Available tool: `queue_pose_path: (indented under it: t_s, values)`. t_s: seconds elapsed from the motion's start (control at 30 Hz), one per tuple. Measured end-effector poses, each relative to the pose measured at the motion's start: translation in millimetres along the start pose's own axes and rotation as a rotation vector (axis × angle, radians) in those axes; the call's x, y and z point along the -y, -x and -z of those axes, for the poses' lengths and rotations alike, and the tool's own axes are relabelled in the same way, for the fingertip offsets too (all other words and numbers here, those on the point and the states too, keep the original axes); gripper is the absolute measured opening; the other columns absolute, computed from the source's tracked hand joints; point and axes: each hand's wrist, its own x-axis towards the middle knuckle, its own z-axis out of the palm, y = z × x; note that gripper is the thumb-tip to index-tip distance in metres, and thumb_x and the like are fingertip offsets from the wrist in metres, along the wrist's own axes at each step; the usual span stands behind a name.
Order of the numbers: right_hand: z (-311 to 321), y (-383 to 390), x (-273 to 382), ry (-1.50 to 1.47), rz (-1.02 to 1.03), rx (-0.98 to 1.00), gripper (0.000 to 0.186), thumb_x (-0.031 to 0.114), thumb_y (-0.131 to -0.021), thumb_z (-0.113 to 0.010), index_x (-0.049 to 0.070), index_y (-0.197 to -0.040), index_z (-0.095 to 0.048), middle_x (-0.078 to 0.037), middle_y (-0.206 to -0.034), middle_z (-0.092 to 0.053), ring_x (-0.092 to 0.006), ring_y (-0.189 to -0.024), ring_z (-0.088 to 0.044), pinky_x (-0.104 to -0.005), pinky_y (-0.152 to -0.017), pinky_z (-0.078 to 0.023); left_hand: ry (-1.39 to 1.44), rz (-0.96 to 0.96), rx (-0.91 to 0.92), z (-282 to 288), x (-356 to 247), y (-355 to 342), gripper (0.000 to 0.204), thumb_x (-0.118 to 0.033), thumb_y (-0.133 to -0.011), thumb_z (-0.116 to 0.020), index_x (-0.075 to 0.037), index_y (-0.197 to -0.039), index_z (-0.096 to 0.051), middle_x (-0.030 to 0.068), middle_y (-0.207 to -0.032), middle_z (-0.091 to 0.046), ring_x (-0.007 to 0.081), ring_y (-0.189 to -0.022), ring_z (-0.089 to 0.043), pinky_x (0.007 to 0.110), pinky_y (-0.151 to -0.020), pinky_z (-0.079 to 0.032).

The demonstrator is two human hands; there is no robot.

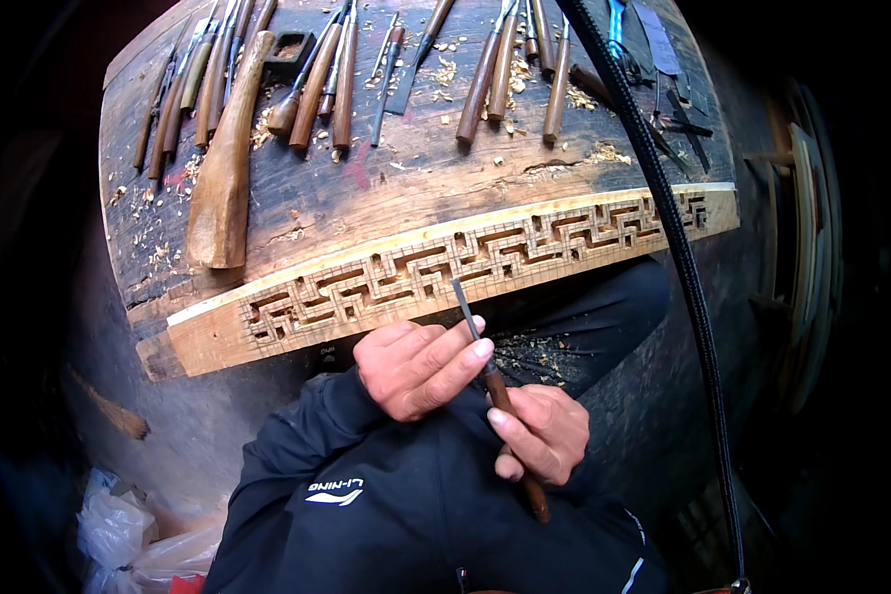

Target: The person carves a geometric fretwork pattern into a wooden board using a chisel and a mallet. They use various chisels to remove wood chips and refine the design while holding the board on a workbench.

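My right hand (549, 436) is closed round the wooden handle of a chisel (498, 394), held at a slant with its metal blade pointing up and away from me. My left hand (411, 371) is closed against that blade, fingertips on the steel just above the handle. Beyond both hands, a long pale board (216, 337) lies along the bench's near edge, carved with a pierced angular lattice over a pencilled grid. The blade's tip shows against the board's lower part; whether it touches cannot be told.
On the worn wooden bench (386, 168) lie a wooden mallet (218, 208), several chisels (480, 89), a small dark box (292, 51) and shavings. A black cable (688, 277) crosses at the right. Planks (807, 238) stand far right; plastic bags (119, 535) sit lower left.
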Motion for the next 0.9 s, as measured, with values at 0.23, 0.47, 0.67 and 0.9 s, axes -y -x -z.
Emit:
queue_pose_path:
  t_s: [0.23,0.47,0.67,0.9]
  values:
    - [7,-16,-3,0.073,-0.079,0.106,0.039,0.024,-0.105,-0.079,-0.003,-0.134,-0.077,-0.020,-0.109,-0.078,-0.0300,-0.090,-0.078,-0.0400,-0.079,-0.062,-0.076,0.074,0.058,-10,-1,7,0.056,-0.014,-0.091,-0.090,-0.003,-0.143,-0.073,0.0107,-0.108,-0.084,0.0170,-0.079,-0.079,0.029,-0.062,-0.055]
    - [8,-31,-2,0.094,-0.132,0.062,0.033,0.024,-0.109,-0.073,-0.006,-0.123,-0.079,-0.021,-0.100,-0.079,-0.0292,-0.078,-0.078,-0.0383,-0.066,-0.060,-0.083,0.090,0.106,-11,1,3,0.049,-0.015,-0.093,-0.090,-0.003,-0.139,-0.076,0.0073,-0.102,-0.084,0.0143,-0.072,-0.075,0.028,-0.056,-0.047]
    - [4,-43,-4,0.064,-0.213,0.032,0.036,0.019,-0.098,-0.084,-0.008,-0.122,-0.080,-0.021,-0.100,-0.079,-0.0315,-0.080,-0.077,-0.0386,-0.071,-0.060,-0.026,0.147,0.109,-13,2,0,0.051,-0.012,-0.091,-0.089,-0.001,-0.138,-0.075,0.0068,-0.100,-0.084,0.0149,-0.073,-0.076,0.029,-0.055,-0.048]
    - [25,-57,-8,-0.108,0.064,0.195,0.055,0.041,-0.105,-0.080,-0.008,-0.128,-0.076,-0.020,-0.104,-0.077,-0.0276,-0.083,-0.076,-0.0357,-0.071,-0.061,0.111,0.024,-0.038,7,5,0,0.048,-0.013,-0.091,-0.082,0.002,-0.136,-0.071,0.0203,-0.107,-0.083,0.0244,-0.082,-0.082,0.035,-0.066,-0.061]
